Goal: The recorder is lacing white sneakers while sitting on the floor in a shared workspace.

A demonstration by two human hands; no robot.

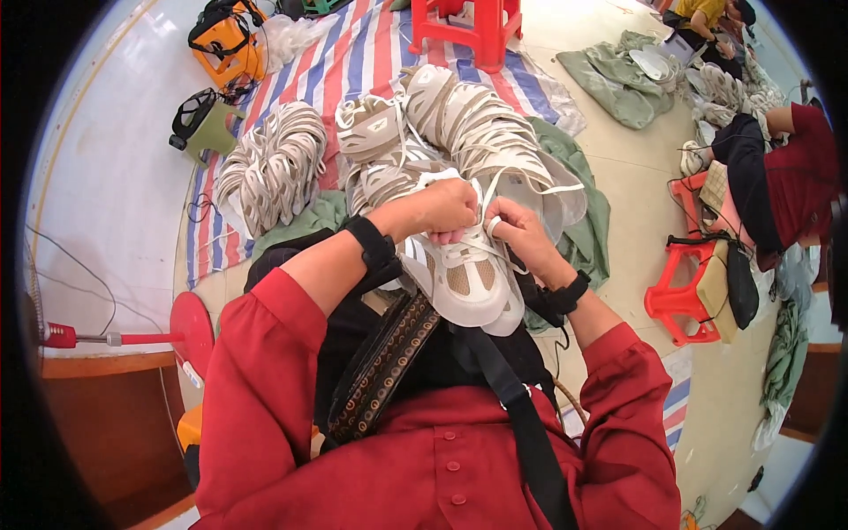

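Observation:
On my lap lies a white shoe upper (461, 281) with beige mesh at the toe, its toe end toward me. A second, similar upper (510, 318) shows beneath it. My left hand (442, 210) is closed in a fist over the lacing area; what its fingers grip is hidden. Close beside it, my right hand (523, 237) pinches a white shoelace (491, 221) near the top of the upper. Just beyond my hands, a long curved stack of similar uppers (477, 132) lies with loose laces hanging out.
Another stack of uppers (276, 168) sits left on a striped sheet (305, 71). A red stool (477, 35) stands at the far side. To the right are another red stool (685, 287) and a seated person (795, 181). A red round-based stand (190, 331) is at left.

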